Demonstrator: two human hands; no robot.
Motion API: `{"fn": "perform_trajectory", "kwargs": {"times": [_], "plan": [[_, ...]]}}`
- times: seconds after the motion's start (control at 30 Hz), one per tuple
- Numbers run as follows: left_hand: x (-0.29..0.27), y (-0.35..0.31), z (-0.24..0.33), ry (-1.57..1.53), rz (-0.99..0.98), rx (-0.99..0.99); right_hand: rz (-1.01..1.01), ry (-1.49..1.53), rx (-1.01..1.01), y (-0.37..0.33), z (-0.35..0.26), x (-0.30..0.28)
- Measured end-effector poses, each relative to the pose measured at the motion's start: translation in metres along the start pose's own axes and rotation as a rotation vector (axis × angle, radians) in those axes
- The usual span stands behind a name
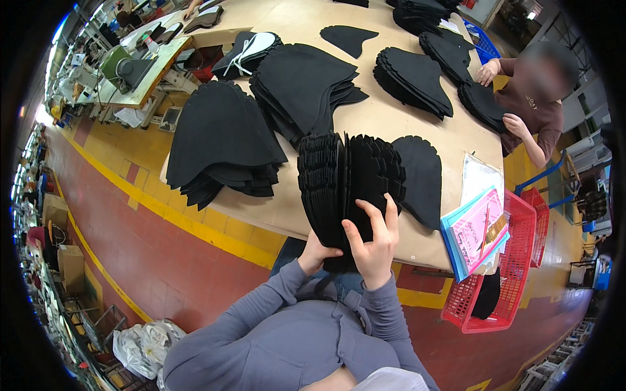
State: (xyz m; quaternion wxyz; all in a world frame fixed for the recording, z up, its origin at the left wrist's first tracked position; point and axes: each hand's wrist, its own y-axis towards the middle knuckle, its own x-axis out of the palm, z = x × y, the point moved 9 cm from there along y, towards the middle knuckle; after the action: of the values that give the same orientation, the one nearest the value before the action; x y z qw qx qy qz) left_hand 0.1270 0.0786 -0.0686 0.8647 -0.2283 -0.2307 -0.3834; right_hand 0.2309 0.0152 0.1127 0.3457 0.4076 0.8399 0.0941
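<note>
Black, scallop-edged, flat-sheet stack [331, 186] extends far of fingers, long axis near–far. L hand [317, 253] wraps near end; R hand [377, 249], w/ fingers spread, contacts R side.

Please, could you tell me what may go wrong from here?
The black stack is held between the left hand and the right hand, with a gap showing at its top; pieces might slip or fan out if the hold loosens. The pink and blue papers lie at the edge of the table by the red basket, so a nudge might drop them in.
</note>
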Motion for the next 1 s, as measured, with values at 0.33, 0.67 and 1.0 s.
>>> {"fn": "perform_trajectory", "kwargs": {"times": [0.33, 0.67, 1.0], "plan": [[0.006, 0.002, 0.005, -0.010, -0.022, 0.030, 0.058, 0.014, -0.064, 0.001, -0.003, -0.005], [-0.003, 0.002, -0.006, -0.008, 0.027, 0.001, 0.073, -0.131, -0.082, 0.002, -0.012, -0.001], [0.001, 0.000, -0.001, -0.043, 0.039, 0.008, 0.094, -0.175, -0.126, 0.002, -0.013, 0.000]]}}
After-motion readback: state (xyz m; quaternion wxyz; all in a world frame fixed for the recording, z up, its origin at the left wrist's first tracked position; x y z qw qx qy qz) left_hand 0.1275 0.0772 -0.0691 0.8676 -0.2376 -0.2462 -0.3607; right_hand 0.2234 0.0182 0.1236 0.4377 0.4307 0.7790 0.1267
